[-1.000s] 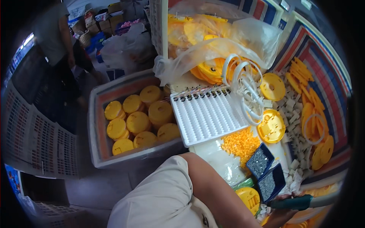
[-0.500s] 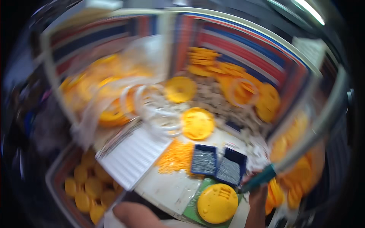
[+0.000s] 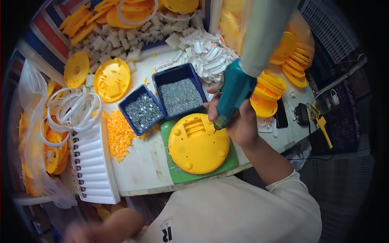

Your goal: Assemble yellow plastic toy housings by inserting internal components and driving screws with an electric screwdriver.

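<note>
My right hand is wrapped round a teal electric screwdriver, whose tip points down at the upper right rim of a round yellow plastic housing. I cannot tell whether the tip touches it. The housing lies flat on a green mat, with a battery-like recess facing up. Far off at the lower left, below the table edge, my left hand is smeared by motion, so its fingers are unclear. Two blue trays, a larger one and a smaller one, hold small silvery screws behind the housing.
Small orange pieces lie beside a white ridged panel. White rings, two yellow discs, grey-beige blocks and white parts crowd the back. Stacked yellow covers and a black phone sit at right.
The view has swung to the right, so the table's contents appear shifted left. My left arm now shows further to the lower left. My right hand still holds the screwdriver, now over the housing's rim.
</note>
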A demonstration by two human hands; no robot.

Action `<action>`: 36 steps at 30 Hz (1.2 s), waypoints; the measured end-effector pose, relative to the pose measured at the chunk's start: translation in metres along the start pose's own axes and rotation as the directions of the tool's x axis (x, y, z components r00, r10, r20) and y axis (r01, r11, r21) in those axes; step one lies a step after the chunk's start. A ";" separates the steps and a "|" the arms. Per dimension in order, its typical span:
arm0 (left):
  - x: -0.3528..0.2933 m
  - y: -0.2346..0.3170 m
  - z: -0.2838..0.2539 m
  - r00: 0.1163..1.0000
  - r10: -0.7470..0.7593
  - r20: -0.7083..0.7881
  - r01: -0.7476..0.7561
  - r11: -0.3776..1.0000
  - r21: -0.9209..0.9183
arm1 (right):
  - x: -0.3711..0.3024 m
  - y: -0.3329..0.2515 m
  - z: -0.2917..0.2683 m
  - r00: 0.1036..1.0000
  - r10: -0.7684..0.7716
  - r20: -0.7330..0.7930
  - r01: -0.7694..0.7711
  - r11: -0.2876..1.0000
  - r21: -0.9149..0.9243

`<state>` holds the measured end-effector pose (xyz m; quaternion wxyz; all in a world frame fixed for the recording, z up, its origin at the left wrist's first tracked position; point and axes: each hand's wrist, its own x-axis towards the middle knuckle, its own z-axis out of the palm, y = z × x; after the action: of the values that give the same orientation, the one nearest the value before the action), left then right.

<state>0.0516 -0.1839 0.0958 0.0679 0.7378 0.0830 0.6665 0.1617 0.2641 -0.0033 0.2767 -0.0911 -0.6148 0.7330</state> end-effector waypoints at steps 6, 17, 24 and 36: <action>-0.100 -0.203 -0.029 0.176 -0.597 -0.783 0.959 -0.075 0.272 | -0.018 0.019 0.056 0.997 -0.056 0.062 0.045 0.985 0.169; -0.122 -0.237 -0.013 0.254 -0.691 -0.677 0.874 -0.136 0.467 | -0.015 0.055 0.055 0.995 -0.074 0.072 0.061 0.984 0.170; -0.122 -0.235 -0.012 0.272 -0.694 -0.667 0.866 -0.126 0.484 | -0.027 0.052 0.053 0.987 -0.064 0.150 0.054 0.996 0.070; -0.134 -0.235 -0.016 0.306 -0.662 -0.684 0.868 -0.100 0.486 | -0.031 0.007 0.107 0.945 0.002 0.327 -0.055 0.987 0.152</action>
<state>0.0152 0.0173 -0.0827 0.0786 0.3977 0.7985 0.4451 0.1348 0.1565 0.0083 0.1672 0.0445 -0.5902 0.7885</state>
